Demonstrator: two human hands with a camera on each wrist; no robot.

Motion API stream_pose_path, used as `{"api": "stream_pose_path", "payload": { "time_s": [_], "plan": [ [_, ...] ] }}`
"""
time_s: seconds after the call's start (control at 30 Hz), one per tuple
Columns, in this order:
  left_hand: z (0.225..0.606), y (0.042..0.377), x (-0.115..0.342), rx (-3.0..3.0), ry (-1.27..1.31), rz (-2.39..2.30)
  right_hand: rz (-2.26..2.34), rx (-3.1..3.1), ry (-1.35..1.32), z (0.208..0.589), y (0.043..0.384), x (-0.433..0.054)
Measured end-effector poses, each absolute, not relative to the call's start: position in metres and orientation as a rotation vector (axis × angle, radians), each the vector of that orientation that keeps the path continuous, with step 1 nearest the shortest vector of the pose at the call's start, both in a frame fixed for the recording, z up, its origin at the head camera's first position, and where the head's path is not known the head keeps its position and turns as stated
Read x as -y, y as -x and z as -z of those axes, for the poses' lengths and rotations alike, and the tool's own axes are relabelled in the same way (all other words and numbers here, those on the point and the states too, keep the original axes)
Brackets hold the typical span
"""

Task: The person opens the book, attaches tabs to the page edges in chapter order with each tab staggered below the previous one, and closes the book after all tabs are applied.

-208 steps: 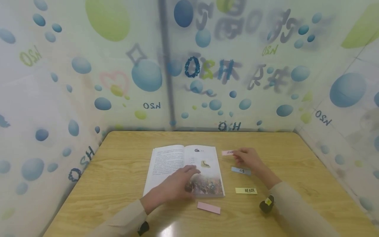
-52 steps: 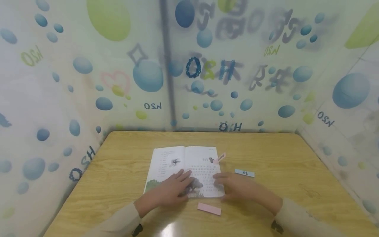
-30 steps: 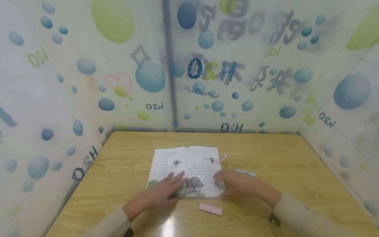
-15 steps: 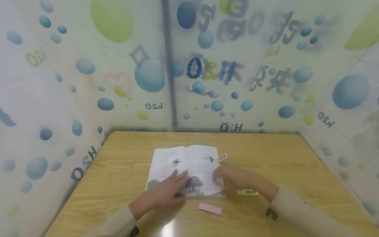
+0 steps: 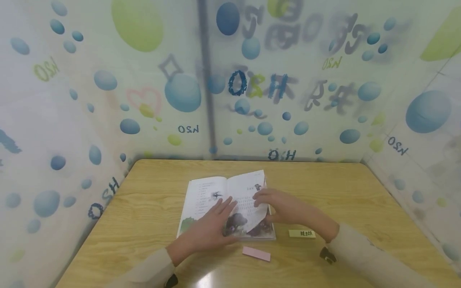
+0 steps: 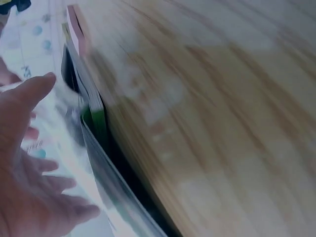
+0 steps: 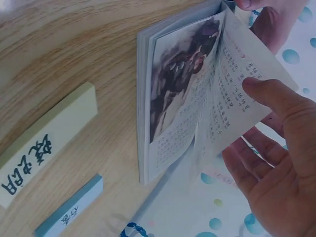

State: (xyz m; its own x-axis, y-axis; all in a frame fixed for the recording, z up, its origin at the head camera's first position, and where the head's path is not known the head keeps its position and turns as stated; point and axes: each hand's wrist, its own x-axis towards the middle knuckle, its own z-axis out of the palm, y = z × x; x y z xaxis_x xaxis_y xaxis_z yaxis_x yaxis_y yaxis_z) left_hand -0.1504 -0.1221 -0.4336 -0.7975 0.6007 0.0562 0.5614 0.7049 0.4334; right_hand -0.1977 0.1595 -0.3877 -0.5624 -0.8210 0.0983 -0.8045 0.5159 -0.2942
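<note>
An open book (image 5: 199, 192) lies on the table. My right hand (image 5: 288, 206) pinches its right-hand page; in the right wrist view the thumb lies on the raised page (image 7: 224, 106), with fingers behind it. Beneath shows another page with a dark picture (image 7: 185, 64). Over the book's lower middle is my left hand (image 5: 205, 232), fingers extended and spread; whether they touch the paper I cannot tell. A yellow sticky-note pad (image 5: 301, 233) with handwriting lies right of the book. A blue sticky-note pad (image 7: 69, 205) shows in the right wrist view, hidden by my right hand in the head view.
A plain pink sticky-note pad (image 5: 256, 254) lies in front of the book's near edge. The wooden table (image 5: 144, 208) meets walls printed with blue and green dots (image 5: 182, 93) on three sides.
After a written pink note came to stick out from the right-hand page's edge, my right hand has lifted that page, moving up and left. The note is now hidden. My left hand has shifted right.
</note>
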Motion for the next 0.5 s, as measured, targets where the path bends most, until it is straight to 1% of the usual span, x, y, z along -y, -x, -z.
{"api": "stream_pose_path", "payload": {
  "time_s": [0.23, 0.4, 0.5],
  "plan": [
    [0.434, 0.158, 0.101, -2.876, -0.922, -0.717, 0.527, -2.711, 1.468, 0.387, 0.198, -0.163],
    [0.433, 0.164, 0.106, -2.923, -0.908, -0.742, 0.703, -2.784, 1.555, 0.388, 0.202, -0.179],
    [0.432, 0.165, 0.113, -2.946, -0.886, -0.76, 0.809, -2.828, 1.532, 0.386, 0.202, -0.191]
  ]
}}
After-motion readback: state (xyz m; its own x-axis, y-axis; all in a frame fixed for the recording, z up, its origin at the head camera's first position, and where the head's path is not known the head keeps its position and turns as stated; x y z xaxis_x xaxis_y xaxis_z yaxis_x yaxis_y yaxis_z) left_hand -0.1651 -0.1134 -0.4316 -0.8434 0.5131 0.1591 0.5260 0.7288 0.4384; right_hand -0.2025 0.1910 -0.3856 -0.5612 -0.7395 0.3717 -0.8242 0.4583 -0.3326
